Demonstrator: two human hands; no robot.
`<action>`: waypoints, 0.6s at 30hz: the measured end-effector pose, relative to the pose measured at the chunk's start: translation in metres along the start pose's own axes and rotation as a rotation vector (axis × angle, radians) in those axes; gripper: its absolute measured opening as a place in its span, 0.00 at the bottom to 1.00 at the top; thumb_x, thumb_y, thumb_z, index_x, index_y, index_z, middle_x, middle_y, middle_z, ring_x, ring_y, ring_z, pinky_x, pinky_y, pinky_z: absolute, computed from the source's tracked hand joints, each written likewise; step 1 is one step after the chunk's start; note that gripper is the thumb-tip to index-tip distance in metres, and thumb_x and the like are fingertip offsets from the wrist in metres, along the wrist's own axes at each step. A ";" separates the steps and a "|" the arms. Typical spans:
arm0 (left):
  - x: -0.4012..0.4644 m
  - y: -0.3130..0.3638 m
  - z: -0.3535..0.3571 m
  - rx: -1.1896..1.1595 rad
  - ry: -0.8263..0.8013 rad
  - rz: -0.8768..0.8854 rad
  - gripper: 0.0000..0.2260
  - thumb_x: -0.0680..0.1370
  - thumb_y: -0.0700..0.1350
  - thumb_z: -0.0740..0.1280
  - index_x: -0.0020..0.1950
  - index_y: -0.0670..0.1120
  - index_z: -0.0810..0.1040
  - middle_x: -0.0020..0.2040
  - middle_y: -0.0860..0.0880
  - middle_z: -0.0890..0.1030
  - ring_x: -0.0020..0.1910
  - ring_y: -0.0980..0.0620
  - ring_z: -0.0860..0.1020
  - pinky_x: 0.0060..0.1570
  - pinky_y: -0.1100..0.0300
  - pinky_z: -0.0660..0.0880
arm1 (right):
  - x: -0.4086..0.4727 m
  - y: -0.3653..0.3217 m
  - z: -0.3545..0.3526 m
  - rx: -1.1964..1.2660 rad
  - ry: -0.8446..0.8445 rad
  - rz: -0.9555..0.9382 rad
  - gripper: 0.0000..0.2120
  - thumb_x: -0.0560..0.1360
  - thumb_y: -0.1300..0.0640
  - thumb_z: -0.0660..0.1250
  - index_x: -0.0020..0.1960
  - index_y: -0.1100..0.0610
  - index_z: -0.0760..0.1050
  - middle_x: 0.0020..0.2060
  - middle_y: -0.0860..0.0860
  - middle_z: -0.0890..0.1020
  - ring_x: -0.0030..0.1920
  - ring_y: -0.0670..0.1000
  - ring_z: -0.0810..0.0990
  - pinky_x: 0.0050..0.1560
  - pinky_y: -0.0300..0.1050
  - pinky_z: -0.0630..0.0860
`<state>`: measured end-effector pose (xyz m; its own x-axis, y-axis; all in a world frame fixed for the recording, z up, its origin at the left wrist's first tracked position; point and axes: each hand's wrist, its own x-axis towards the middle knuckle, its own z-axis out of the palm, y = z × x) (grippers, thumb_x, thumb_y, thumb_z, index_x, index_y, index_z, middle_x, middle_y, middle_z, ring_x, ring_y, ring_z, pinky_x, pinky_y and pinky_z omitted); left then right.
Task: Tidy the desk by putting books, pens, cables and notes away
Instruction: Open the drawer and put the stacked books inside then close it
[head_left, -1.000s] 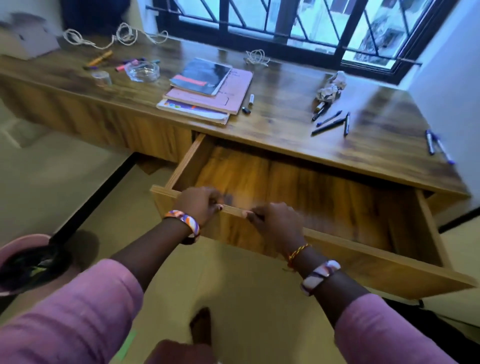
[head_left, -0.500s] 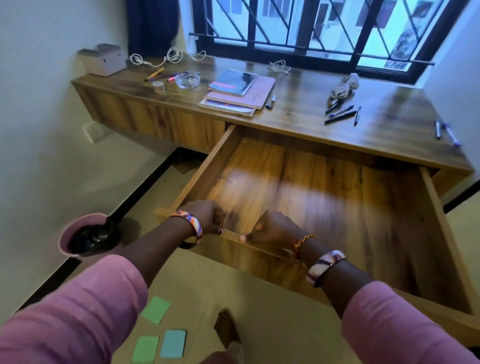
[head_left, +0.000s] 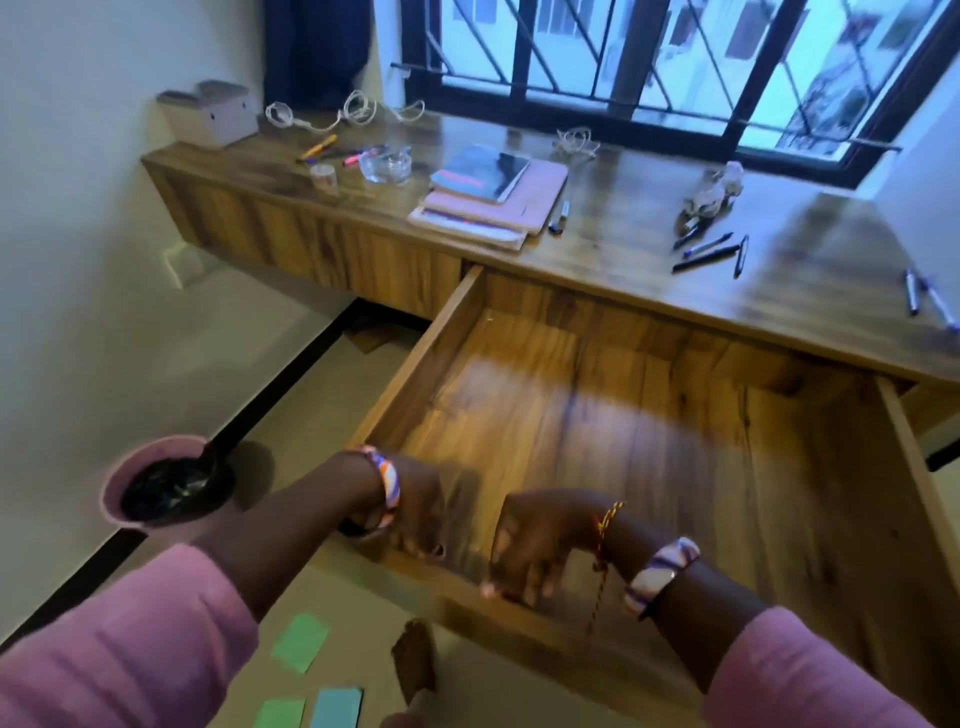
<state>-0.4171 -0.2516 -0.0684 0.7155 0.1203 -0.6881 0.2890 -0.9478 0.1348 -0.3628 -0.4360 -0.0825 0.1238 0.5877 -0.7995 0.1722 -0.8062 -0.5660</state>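
Both hands curled over the front edge of the open wooden drawer (head_left: 597, 441), left hand (head_left: 421, 512) beside right hand (head_left: 530, 551), stacked books (head_left: 488, 195) and pens (head_left: 709, 252) on the desk (head_left: 649, 208) behind the drawer, sticky notes (head_left: 301, 642) on the floor below it

Cool daylight enters through the barred window (head_left: 675, 67) behind the tabletop (head_left: 623, 208), leaving the room rather dim with a bluish cast. The glossy tabletop carries pale glare bands just below the window, and a soft bright patch lies on the drawer floor (head_left: 545, 389). Both hands, the left hand (head_left: 421, 514) and right hand (head_left: 530, 551), are smeared by motion blur at the drawer's front edge. Wide-angle distortion bends the tabletop edge and the window frame toward the corners. The pens (head_left: 711, 252) look soft.
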 end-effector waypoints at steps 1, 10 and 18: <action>0.020 -0.017 0.000 -0.033 -0.016 0.038 0.11 0.79 0.35 0.59 0.38 0.43 0.74 0.13 0.53 0.69 0.14 0.60 0.70 0.16 0.73 0.65 | 0.005 -0.001 -0.009 -0.001 -0.066 0.001 0.09 0.74 0.59 0.68 0.52 0.63 0.78 0.29 0.48 0.82 0.28 0.43 0.80 0.30 0.34 0.78; 0.120 -0.048 -0.218 -0.416 0.424 0.341 0.15 0.74 0.49 0.68 0.53 0.38 0.80 0.43 0.50 0.82 0.42 0.54 0.78 0.39 0.68 0.71 | 0.037 -0.055 -0.198 0.244 0.685 -0.272 0.05 0.76 0.60 0.65 0.47 0.60 0.78 0.34 0.54 0.79 0.30 0.48 0.77 0.31 0.39 0.75; 0.273 -0.054 -0.348 -0.499 0.670 0.117 0.23 0.82 0.50 0.53 0.64 0.32 0.69 0.65 0.33 0.71 0.64 0.40 0.71 0.59 0.56 0.65 | 0.102 -0.060 -0.327 0.581 1.293 -0.266 0.16 0.73 0.65 0.67 0.58 0.52 0.73 0.41 0.52 0.80 0.38 0.49 0.77 0.41 0.45 0.74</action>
<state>-0.0159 -0.0649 -0.0154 0.9388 0.3287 -0.1028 0.3242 -0.7424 0.5863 -0.0414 -0.3056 -0.0638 0.9882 0.1165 -0.0990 -0.0456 -0.3929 -0.9184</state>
